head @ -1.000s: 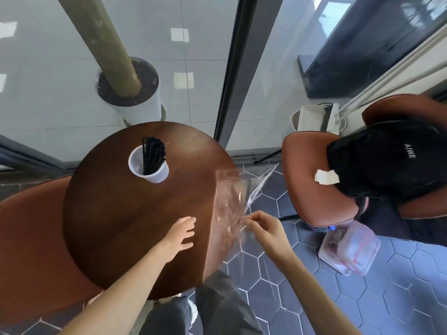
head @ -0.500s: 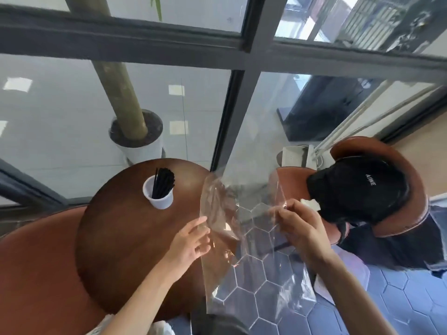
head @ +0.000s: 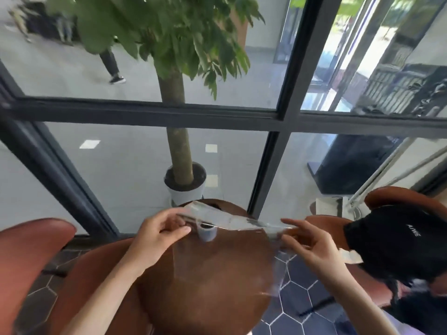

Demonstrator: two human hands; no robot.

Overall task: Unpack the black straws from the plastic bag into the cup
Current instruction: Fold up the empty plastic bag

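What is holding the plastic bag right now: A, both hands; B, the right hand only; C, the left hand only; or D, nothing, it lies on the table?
A: the left hand pinches one end of the bag and the right hand pinches the other, stretching it above the table.

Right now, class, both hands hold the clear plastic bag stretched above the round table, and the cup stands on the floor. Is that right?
Not quite. In the head view the cup stands on the round table, not the floor. The left hand and right hand do hold the clear plastic bag stretched above it.
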